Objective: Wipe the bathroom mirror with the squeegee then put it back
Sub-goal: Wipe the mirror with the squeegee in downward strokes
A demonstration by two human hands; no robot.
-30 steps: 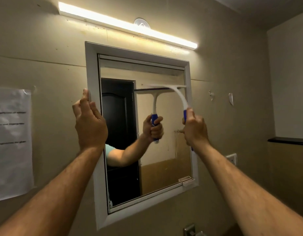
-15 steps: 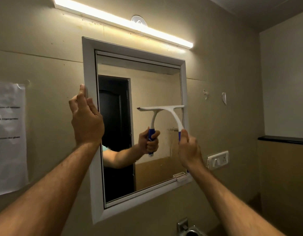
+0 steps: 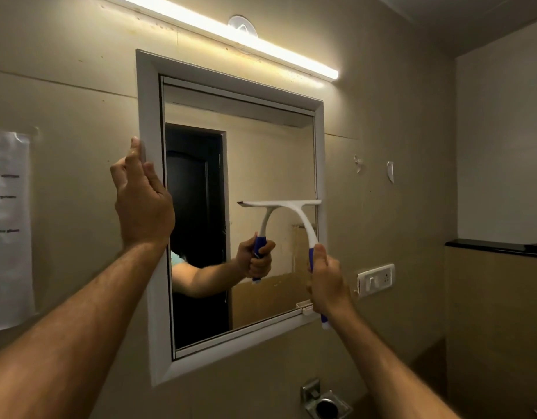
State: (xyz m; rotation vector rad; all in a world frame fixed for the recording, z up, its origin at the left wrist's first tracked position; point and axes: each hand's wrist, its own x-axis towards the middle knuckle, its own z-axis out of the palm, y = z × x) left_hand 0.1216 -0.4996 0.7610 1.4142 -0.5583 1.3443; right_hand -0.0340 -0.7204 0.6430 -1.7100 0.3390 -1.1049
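Squeegee [image 3: 294, 207] lower, right hand [image 3: 327, 282] gripping.

The mirror [image 3: 261, 164] hangs on the wall under the light bar [image 3: 231, 31], with a paper sheet [image 3: 7, 231] to its left and a switch plate [image 3: 376, 279] to its right. The left hand [image 3: 143, 204] rests on the mirror's left frame edge, while the right hand [image 3: 327, 282] holds the squeegee [image 3: 294, 213] against the glass at the lower right, blade touching the right frame

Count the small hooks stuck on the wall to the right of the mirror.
2: a clear hook nearer the mirror frame, and a white hook to its right. None appear hidden.
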